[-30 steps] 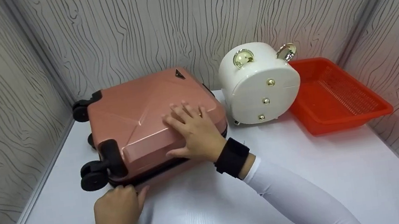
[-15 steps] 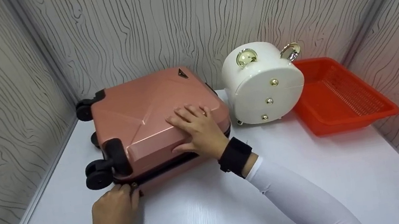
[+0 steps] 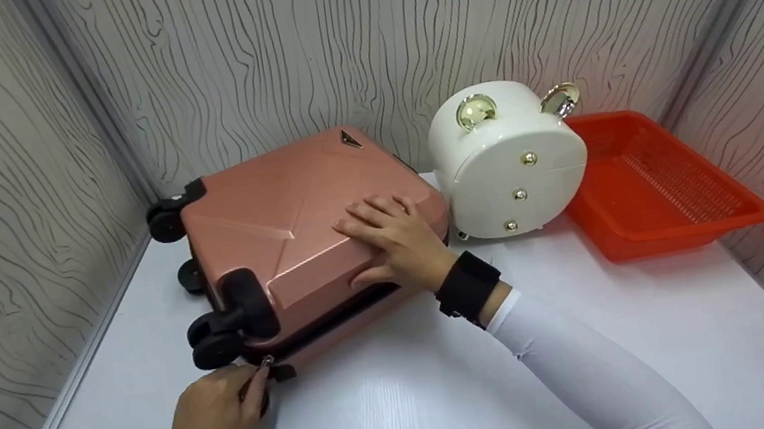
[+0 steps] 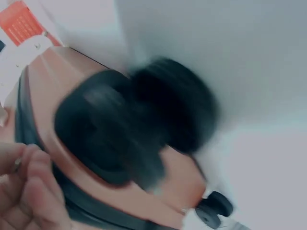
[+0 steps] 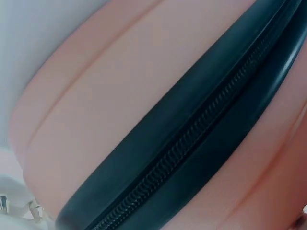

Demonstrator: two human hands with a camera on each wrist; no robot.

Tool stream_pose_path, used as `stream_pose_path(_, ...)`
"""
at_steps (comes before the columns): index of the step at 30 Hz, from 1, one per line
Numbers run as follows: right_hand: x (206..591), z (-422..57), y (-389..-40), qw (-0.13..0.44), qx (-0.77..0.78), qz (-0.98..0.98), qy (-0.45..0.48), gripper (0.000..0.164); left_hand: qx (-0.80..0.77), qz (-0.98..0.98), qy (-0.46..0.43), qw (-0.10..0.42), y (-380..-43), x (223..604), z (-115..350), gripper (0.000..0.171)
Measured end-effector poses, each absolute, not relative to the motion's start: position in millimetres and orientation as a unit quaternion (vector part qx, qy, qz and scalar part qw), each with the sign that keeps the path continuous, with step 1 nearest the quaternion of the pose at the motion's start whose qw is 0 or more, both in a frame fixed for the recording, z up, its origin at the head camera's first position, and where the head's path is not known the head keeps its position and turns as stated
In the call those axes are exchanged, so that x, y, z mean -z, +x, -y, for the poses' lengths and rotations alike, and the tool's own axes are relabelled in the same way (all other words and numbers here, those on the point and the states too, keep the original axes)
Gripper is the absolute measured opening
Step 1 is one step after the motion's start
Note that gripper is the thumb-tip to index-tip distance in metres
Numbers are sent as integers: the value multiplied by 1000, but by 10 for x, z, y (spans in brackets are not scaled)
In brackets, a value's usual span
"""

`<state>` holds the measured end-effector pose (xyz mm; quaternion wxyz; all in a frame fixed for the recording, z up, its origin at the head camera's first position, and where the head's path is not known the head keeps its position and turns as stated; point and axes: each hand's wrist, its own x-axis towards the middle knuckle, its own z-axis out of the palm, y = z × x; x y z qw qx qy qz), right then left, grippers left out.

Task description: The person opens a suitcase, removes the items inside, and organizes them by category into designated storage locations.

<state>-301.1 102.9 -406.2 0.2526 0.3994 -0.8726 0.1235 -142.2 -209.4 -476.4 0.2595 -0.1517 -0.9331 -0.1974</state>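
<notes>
A pink hard-shell suitcase (image 3: 305,188) lies on its side on the white table, its black wheels facing left. My left hand (image 3: 209,418) is at the near left corner, below a wheel (image 3: 218,339), and pinches a small metal zipper pull (image 3: 268,361) between thumb and fingers. Blurred wheel parts fill much of the left wrist view, with the left hand's curled fingers (image 4: 41,182) at its lower left. My right hand (image 3: 397,246) rests on the suitcase's top near edge, fingers spread. Along the side, the black zipper (image 5: 177,153) has its teeth meshed where the right wrist view shows it.
Right of the suitcase stands a round white box (image 3: 514,182) with gold knobs and ear-shaped trims. Beyond it sits a red plastic basket (image 3: 687,230) with perforated sides. Wood-patterned walls (image 3: 344,42) enclose the table (image 3: 408,410) at the back and both sides.
The suitcase has shifted slightly right and turned a little, with the right hand still on it. My left hand has drawn back a little around the corner, and the zipper pull now shows.
</notes>
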Motion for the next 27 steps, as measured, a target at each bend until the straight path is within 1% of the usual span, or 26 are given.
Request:
stream_pose_path(4, 4062, -1079, -3040, 260, -128, 864, 412, 89, 223, 918, -172, 281, -1468, 4785, 2280, 16)
stream_pose_path(7, 4055, -1096, -3057, 266, -120, 861, 416, 89, 235, 911, -180, 285, -1535, 4781, 2404, 22)
stream_pose_path(9, 4050, -1102, -3062, 267, -115, 862, 415, 89, 250, 915, -164, 272, -1582, 4765, 2463, 26)
stream_pose_path(11, 4045, -1104, -3067, 266, -113, 863, 415, 89, 266, 919, -138, 256, -1624, 4749, 2519, 37)
stream_pose_path(13, 4041, -1105, -3068, 263, -115, 863, 417, 89, 279, 927, -103, 228, -1658, 4725, 2566, 44)
stream_pose_path(14, 4038, -1106, -3069, 262, -116, 863, 417, 89, 283, 931, -88, 213, -1673, 4709, 2587, 45)
stream_pose_path(16, 4037, -1109, -3072, 261, -116, 862, 418, 89, 284, 939, -67, 180, -1699, 4668, 2624, 41)
stream_pose_path(18, 4040, -1116, -3073, 262, -112, 863, 417, 89, 279, 945, -69, 158, -1718, 4625, 2659, 26)
stream_pose_path(19, 4045, -1119, -3072, 262, -109, 864, 416, 89, 279, 946, -76, 150, -1722, 4602, 2676, 15)
stream_pose_path(20, 4051, -1123, -3069, 262, -105, 865, 414, 89, 277, 945, -87, 148, -1721, 4575, 2691, 10)
stream_pose_path(23, 4082, -1130, -3044, 265, -92, 869, 407, 89, 272, 940, -132, 158, -1688, 4511, 2704, 61)
stream_pose_path(24, 4095, -1133, -3028, 267, -90, 870, 404, 88, 270, 937, -147, 164, -1672, 4490, 2694, 74)
stream_pose_path(25, 4110, -1137, -3010, 271, -88, 871, 400, 88, 269, 934, -159, 171, -1657, 4474, 2676, 82)
stream_pose_path(26, 4124, -1142, -2991, 277, -86, 872, 395, 87, 267, 931, -169, 183, -1646, 4463, 2654, 84)
stream_pose_path(27, 4137, -1147, -2973, 284, -86, 872, 389, 86, 265, 928, -174, 196, -1638, 4456, 2629, 81)
